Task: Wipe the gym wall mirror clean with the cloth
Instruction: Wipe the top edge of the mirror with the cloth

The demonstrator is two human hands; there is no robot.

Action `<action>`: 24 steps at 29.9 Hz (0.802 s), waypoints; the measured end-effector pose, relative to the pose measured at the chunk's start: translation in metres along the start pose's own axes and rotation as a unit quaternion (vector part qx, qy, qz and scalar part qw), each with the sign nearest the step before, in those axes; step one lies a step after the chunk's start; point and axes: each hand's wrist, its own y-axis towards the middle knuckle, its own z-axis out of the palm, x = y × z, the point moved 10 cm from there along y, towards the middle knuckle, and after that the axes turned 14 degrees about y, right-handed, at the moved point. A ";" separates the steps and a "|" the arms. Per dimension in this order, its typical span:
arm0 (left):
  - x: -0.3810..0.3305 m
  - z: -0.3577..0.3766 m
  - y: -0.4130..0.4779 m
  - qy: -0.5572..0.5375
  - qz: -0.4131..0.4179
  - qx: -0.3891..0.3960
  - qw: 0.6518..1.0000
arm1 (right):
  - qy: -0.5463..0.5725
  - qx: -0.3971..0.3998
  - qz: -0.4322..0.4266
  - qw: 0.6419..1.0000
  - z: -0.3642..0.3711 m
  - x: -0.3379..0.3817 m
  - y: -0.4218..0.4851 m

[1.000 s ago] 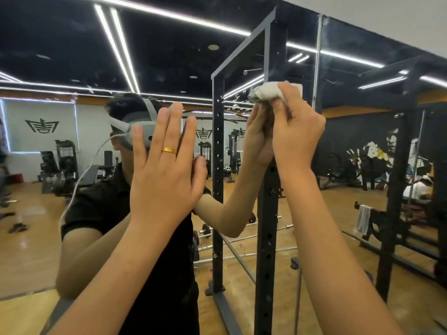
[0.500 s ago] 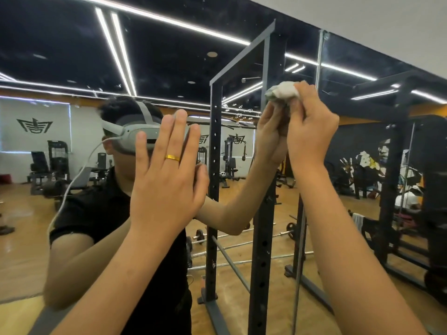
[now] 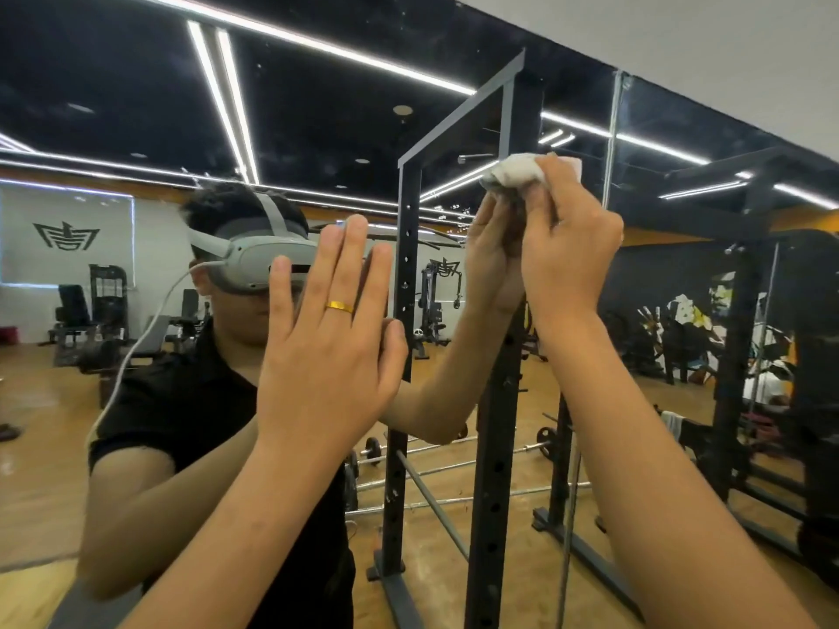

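The wall mirror (image 3: 136, 447) fills the whole view and reflects the gym and me. My left hand (image 3: 331, 338), with a gold ring, lies flat against the glass with straight fingers. My right hand (image 3: 567, 251) is raised higher and to the right, gripping a bunched white cloth (image 3: 515, 171) and pressing it on the mirror. The cloth shows above my fingers; most of it is hidden behind the hand. Faint specks show on the glass in the dark upper area.
A vertical seam (image 3: 610, 143) between mirror panels runs just right of the cloth. The mirror's top edge meets a pale wall (image 3: 681, 47) at the upper right. Reflected in the glass are a black squat rack (image 3: 495, 424), barbells, benches and a wooden floor.
My right hand with the cloth has slid rightwards along the mirror at about the same height. My left hand has stayed flat on the glass.
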 end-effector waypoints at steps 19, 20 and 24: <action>0.000 0.001 -0.001 -0.015 0.002 0.001 1.000 | 0.034 0.009 0.014 0.999 0.015 0.013 -0.016; -0.001 0.001 -0.001 -0.016 0.003 0.002 1.000 | 0.039 0.011 0.020 0.999 0.015 0.015 -0.031; 0.000 0.002 -0.001 -0.012 0.005 0.003 1.000 | 0.076 0.044 0.019 0.996 0.015 0.036 -0.077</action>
